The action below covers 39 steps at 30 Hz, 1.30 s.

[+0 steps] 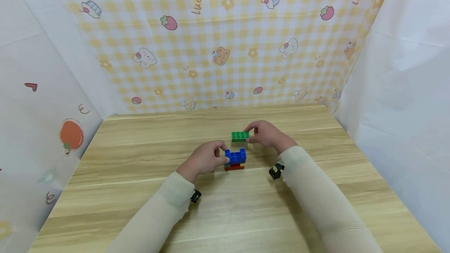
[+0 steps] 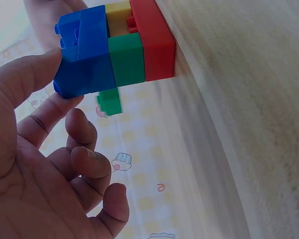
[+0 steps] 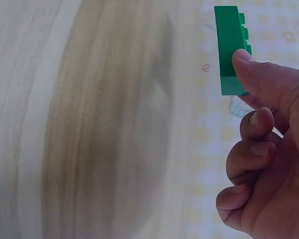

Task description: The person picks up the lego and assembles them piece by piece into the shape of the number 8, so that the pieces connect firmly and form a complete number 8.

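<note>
A small stack of toy bricks stands on the table: a red brick (image 2: 156,45) at the bottom, a green brick (image 2: 127,59) and a yellow brick (image 2: 118,19) above it, and blue bricks (image 1: 234,157) on top, raised at both ends. My left hand (image 1: 207,157) pinches the blue top at its left end between thumb and forefinger, other fingers loosely curled. Behind the stack, my right hand (image 1: 267,134) pinches one end of a long green brick (image 1: 240,136), studs up. In the right wrist view this green brick (image 3: 229,50) is held above the table.
The wood-grain table (image 1: 140,136) reaches back to a yellow checked cloth (image 1: 211,77) hanging behind. White cloths hang at the left (image 1: 45,100) and right (image 1: 400,89). Each wrist carries a small black device, one (image 1: 276,171) at the right sleeve.
</note>
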Each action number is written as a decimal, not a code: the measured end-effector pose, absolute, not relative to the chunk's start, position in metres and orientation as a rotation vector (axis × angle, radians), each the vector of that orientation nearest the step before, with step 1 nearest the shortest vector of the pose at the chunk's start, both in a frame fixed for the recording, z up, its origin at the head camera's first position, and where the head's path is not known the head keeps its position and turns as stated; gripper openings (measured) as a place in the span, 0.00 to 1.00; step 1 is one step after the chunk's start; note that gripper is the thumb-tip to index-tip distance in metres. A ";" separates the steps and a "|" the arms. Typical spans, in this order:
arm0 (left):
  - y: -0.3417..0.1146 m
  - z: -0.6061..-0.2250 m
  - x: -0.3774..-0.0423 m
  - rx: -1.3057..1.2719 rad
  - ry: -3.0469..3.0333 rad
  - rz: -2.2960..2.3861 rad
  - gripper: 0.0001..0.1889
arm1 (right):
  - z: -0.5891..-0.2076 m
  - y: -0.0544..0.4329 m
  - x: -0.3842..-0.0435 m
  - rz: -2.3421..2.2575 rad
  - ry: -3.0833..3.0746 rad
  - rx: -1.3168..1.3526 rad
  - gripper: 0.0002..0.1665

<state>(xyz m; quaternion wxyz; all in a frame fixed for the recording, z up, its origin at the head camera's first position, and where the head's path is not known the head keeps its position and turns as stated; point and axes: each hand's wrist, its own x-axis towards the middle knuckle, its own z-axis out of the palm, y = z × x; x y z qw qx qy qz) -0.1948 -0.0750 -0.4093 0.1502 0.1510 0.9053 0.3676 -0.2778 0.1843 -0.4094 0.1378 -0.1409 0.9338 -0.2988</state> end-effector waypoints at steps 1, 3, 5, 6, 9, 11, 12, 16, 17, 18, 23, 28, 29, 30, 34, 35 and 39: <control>-0.075 -0.409 -0.195 0.433 2.599 1.058 0.12 | -0.407 0.184 -0.276 -0.869 2.705 -0.423 0.20; -0.075 -0.409 -0.195 0.432 2.597 1.063 0.11 | -0.402 0.184 -0.273 -0.880 2.716 -0.453 0.21; -0.075 -0.409 -0.195 0.431 2.594 1.068 0.11 | -0.398 0.184 -0.270 -0.887 2.726 -0.480 0.21; -0.075 -0.409 -0.195 0.430 2.591 1.070 0.11 | -0.396 0.184 -0.268 -0.893 2.729 -0.491 0.21; -0.076 -0.409 -0.195 0.427 2.585 1.076 0.11 | -0.392 0.184 -0.264 -0.914 2.727 -0.513 0.21; -0.076 -0.409 -0.195 0.427 2.582 1.083 0.12 | -0.389 0.184 -0.261 -0.938 2.713 -0.521 0.22; -0.076 -0.410 -0.195 0.428 2.581 1.084 0.12 | -0.388 0.184 -0.259 -0.950 2.705 -0.525 0.22; -0.076 -0.410 -0.196 0.434 2.582 1.084 0.12 | -0.383 0.185 -0.252 -0.982 2.683 -0.539 0.22; -0.076 -0.410 -0.196 0.435 2.582 1.082 0.12 | -0.382 0.185 -0.250 -0.988 2.680 -0.542 0.22; -0.076 -0.410 -0.196 0.436 2.583 1.081 0.12 | -0.381 0.186 -0.248 -0.993 2.678 -0.547 0.22; -0.076 -0.410 -0.196 0.432 2.585 1.088 0.11 | -0.382 0.189 -0.242 -1.015 2.676 -0.586 0.23; -0.076 -0.410 -0.196 0.430 2.581 1.101 0.12 | -0.382 0.189 -0.235 -1.065 2.653 -0.600 0.22; -0.076 -0.410 -0.196 0.430 2.581 1.100 0.12 | -0.382 0.189 -0.234 -1.079 2.645 -0.597 0.22; -0.076 -0.410 -0.196 0.429 2.581 1.101 0.12 | -0.383 0.189 -0.233 -1.090 2.635 -0.600 0.21; -0.076 -0.409 -0.196 0.426 2.578 1.103 0.13 | -0.385 0.188 -0.228 -1.127 2.598 -0.608 0.21; -0.076 -0.410 -0.196 0.427 2.577 1.104 0.13 | -0.385 0.188 -0.227 -1.130 2.593 -0.612 0.21; -0.076 -0.410 -0.195 0.429 2.570 1.117 0.13 | -0.386 0.187 -0.223 -1.144 2.575 -0.621 0.21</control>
